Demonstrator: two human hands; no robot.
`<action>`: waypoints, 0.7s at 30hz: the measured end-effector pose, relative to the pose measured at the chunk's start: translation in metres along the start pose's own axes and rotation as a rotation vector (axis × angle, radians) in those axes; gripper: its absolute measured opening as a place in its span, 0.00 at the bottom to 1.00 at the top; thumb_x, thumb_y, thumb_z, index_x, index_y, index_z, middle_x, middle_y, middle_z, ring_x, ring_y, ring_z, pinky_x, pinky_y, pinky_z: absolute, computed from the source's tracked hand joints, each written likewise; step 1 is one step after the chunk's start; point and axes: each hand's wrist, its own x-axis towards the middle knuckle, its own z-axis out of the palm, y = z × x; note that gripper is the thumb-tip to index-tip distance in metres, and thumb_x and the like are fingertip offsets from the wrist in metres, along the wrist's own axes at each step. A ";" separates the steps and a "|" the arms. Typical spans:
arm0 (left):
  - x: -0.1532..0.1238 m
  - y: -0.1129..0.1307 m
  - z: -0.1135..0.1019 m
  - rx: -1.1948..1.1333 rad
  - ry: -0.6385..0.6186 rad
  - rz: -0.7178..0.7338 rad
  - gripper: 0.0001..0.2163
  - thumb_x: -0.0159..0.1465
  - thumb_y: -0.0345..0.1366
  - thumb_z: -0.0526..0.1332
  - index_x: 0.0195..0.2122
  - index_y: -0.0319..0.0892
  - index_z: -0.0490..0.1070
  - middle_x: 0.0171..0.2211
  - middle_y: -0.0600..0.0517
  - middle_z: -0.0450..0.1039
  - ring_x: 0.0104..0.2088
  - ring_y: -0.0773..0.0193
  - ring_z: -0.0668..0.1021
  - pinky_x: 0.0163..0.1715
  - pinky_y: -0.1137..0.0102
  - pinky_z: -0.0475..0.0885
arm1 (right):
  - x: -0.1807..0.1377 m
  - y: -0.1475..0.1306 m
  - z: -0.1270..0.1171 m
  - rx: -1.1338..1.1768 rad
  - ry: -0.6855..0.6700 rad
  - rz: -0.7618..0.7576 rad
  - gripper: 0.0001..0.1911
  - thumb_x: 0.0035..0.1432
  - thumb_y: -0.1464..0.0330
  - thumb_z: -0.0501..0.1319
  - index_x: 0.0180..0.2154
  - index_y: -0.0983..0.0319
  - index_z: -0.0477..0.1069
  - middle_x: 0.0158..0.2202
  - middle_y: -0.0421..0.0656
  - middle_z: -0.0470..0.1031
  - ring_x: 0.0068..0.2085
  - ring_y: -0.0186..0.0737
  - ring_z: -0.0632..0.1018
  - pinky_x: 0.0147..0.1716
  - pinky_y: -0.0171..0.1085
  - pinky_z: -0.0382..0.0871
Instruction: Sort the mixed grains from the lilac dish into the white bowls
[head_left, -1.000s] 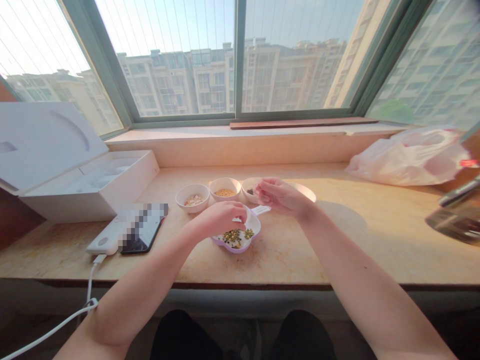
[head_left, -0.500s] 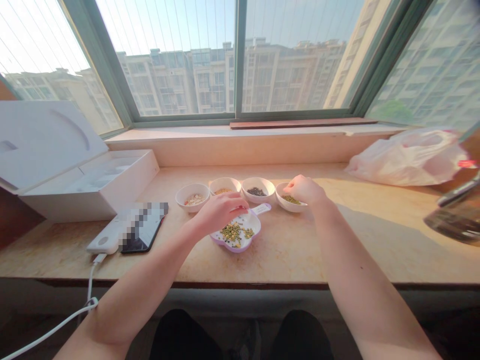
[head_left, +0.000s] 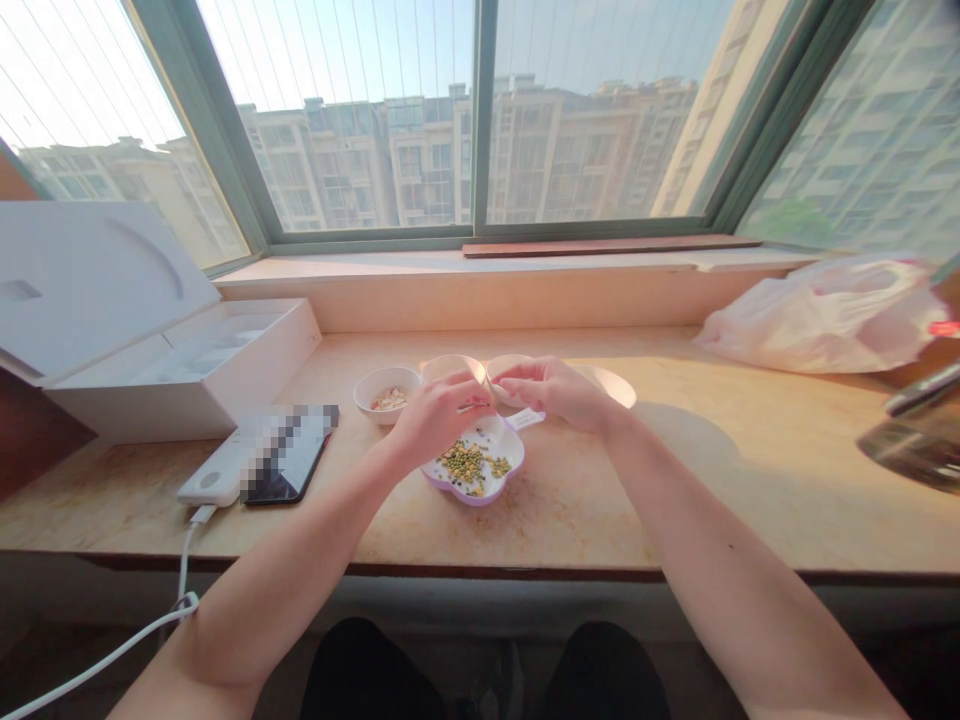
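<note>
A purple-rimmed white dish (head_left: 504, 445) holding mixed green, yellow and dark beans sits near the counter's front. My left hand (head_left: 435, 415) hovers over its left back edge, fingers curled in a pinch; what they hold is hidden. My right hand (head_left: 559, 390) reaches in from the right, fingers pinched just above the dish's back edge. Behind the hands stand several small white bowls: one with pale pieces (head_left: 386, 392), one (head_left: 450, 367) partly hidden, and one (head_left: 615, 385) behind my right wrist.
An open white box (head_left: 187, 365) lies at the left. A phone (head_left: 289, 460) rests on a white power bank (head_left: 217, 475) with a cable. A plastic bag (head_left: 817, 310) lies at the right, a dark blurred object (head_left: 911, 440) beyond it.
My right hand came back from the rightmost bowl to the dish's back edge. My left hand stayed over the dish, shifting slightly.
</note>
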 end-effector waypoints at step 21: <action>0.000 -0.002 0.003 0.217 -0.052 0.015 0.10 0.68 0.40 0.68 0.32 0.42 0.75 0.33 0.53 0.76 0.32 0.65 0.77 0.33 0.70 0.66 | 0.004 0.010 0.017 0.081 -0.196 0.069 0.20 0.52 0.52 0.73 0.32 0.63 0.81 0.24 0.38 0.67 0.26 0.31 0.62 0.26 0.35 0.53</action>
